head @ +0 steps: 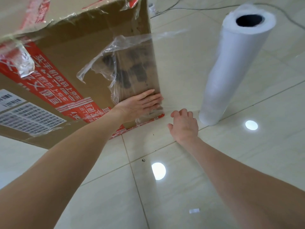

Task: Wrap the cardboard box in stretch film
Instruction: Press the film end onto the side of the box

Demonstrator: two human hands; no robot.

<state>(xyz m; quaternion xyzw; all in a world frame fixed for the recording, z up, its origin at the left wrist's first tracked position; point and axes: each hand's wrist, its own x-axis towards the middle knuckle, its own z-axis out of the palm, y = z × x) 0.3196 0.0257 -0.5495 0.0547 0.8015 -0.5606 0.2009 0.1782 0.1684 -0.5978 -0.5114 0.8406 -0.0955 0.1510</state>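
Note:
A large brown cardboard box (pixel 79 47) with red printed tape and barcode labels stands on the tiled floor at the left. A loose sheet of clear stretch film (pixel 115 52) clings to its near side by the right corner. My left hand (pixel 140 104) presses flat with straight fingers on the film low on that side. The film stretches from the corner across to a tall white roll of stretch film (pixel 231 66), which stands upright on the floor at the right. My right hand (pixel 184 125) hovers low between box and roll, fingers loosely curled, holding nothing I can make out.
Glossy pale floor tiles (pixel 165 187) spread all around, with ceiling lights reflected in them. A small white scrap (pixel 194 210) lies on the floor near me. Thin cables (pixel 181 8) run along the floor beyond the box and roll.

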